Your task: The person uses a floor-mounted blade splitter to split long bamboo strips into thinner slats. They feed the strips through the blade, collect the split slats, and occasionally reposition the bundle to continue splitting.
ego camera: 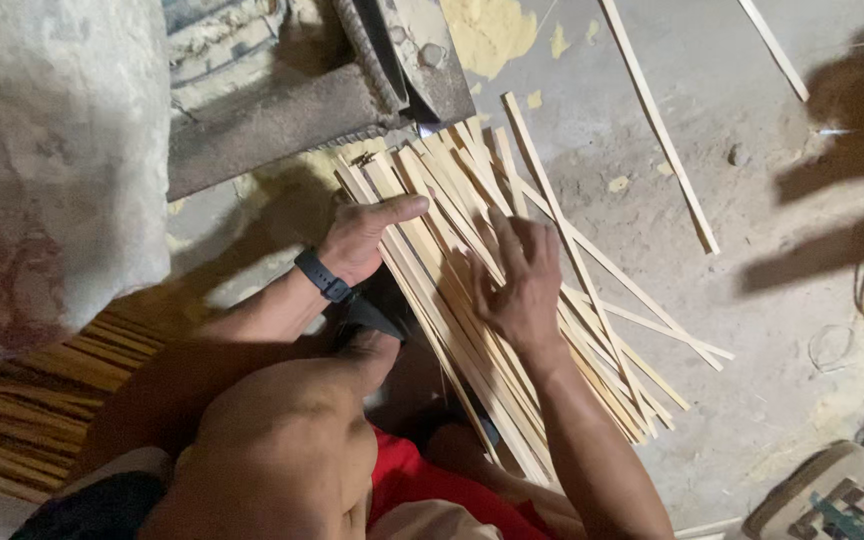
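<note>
A loose pile of thin pale bamboo strips (pixel 452 215) lies on the concrete floor in front of me, fanned out toward the lower right. My left hand (pixel 364 235), with a dark band on its wrist, grips the left side of the pile, thumb stretched over the strips. My right hand (pixel 522 280) rests flat on top of the strips near the pile's middle, fingers spread and bent. My bare knee (pixel 282 440) and red shorts fill the lower centre of the view.
A rusty metal machine (pixel 302 90) stands at the top, right at the strips' far ends. A stack of darker bamboo strips (pixel 42 400) lies at the lower left. Single long strips (pixel 662 130) lie on the floor (pixel 782 350) to the right. A worn bag (pixel 832 495) sits bottom right.
</note>
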Motion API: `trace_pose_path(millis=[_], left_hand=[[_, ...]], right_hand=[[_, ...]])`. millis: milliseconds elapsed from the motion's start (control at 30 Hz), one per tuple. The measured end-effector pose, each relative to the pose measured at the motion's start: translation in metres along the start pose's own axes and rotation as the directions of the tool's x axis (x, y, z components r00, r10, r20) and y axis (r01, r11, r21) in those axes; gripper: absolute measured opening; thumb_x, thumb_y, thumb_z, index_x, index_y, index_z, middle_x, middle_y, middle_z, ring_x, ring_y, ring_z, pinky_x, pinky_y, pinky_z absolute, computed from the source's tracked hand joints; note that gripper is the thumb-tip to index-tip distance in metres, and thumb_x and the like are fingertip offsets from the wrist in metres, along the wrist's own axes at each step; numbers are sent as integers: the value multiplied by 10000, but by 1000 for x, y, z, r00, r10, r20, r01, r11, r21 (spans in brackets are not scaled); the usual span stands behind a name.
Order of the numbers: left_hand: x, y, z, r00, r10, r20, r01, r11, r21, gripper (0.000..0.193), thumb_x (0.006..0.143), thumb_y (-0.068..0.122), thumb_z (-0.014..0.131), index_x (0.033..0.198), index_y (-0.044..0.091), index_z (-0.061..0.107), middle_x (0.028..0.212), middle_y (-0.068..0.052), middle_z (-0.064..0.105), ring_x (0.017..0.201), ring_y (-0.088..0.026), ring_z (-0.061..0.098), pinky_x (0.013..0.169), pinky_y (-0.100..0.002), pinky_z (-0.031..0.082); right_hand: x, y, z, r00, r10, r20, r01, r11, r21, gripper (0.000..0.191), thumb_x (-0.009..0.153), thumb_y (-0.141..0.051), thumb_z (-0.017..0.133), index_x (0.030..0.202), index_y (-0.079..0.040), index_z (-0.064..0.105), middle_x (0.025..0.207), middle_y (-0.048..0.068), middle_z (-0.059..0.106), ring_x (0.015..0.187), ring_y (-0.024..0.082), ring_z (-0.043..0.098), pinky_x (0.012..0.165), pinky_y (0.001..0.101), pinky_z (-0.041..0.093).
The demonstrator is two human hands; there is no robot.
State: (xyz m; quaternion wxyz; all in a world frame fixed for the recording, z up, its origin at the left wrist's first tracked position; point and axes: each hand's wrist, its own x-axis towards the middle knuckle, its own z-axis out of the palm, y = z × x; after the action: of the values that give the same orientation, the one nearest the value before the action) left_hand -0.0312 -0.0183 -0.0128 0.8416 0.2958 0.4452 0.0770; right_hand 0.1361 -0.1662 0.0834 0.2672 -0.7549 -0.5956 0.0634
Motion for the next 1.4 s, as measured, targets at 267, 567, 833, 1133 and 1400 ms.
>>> trace_pose_path(millis=[267,567,833,1133,1400], left_hand=[[-4,13,14,997,9,74,-5,999,-48,554,796,409,821,1200,40,731,1376,-159,686,1431,-248,506,1251,-430,235],[15,-16,2,981,186,-49,-191,973,-127,387,891,239,782,1184,-6,721,1175,-108,722,1143,-253,604,1082,-460,404],[12,2,10,994,110,-10,-111,992,-54,383,851,213,806,1137,-35,742,1204,-175,763,1181,-250,690,1093,-368,485],[2,17,24,982,181,59,-183,983,22,354,859,270,840,1038,-26,767,1103,-188,770,1153,-257,691,1116,-378,492],[22,-13,-7,989,147,-14,-148,973,-177,200,887,87,734,1044,-34,763,1082,-140,758,970,-232,711,923,-399,573]], right_hand=[[-3,5,18,951,264,163,-295,931,215,264,969,-31,643,1202,-33,769,720,88,688,437,169,633,386,287,478],[66,-21,36,985,150,-80,-136,978,158,248,921,1,701,1169,-11,689,763,139,643,569,257,631,475,406,499],[36,-2,10,997,54,-51,-52,997,50,223,962,-32,672,1179,-76,700,899,86,695,721,234,682,562,379,548],[12,3,16,987,159,28,-162,969,188,117,998,-13,663,1080,-9,746,770,89,665,538,175,640,434,334,512],[64,-21,36,988,148,-33,-140,972,187,137,959,-27,685,1093,-5,703,829,138,670,582,249,662,473,376,530]])
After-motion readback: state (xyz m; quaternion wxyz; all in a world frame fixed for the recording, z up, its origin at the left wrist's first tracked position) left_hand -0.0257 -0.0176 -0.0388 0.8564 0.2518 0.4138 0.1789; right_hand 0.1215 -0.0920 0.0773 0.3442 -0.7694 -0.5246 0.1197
